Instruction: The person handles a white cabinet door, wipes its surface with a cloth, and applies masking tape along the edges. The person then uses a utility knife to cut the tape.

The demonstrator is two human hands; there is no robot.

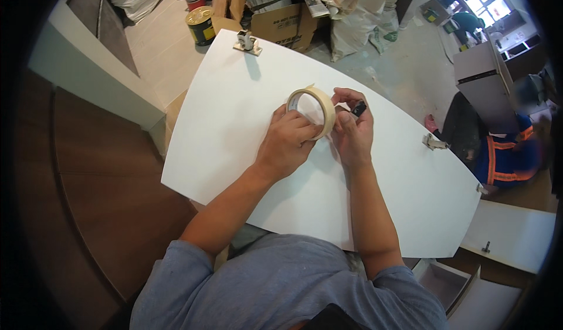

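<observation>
A roll of cream masking tape [327, 108] stands tilted on edge above a white cabinet door panel [226, 136]. My left hand [286, 141] is closed on its near left side, the fingers reaching through the ring. Against the right side of the roll is my right hand [356, 127], its thumb and fingers bent near the tape's outer face. A small black object [359, 108] is tucked between those fingers; its kind does not show. Metal hinges [247, 44] sit along the panel's far and right edges, one of them a right-edge hinge [434, 143].
Brown cabinet doors [111, 183] stand at the left. Beyond the panel are a black and yellow can [201, 26], a cardboard box [284, 27] and white sacks [358, 28]. A person in a blue and orange vest [509, 161] is at the right, above another white panel [510, 230].
</observation>
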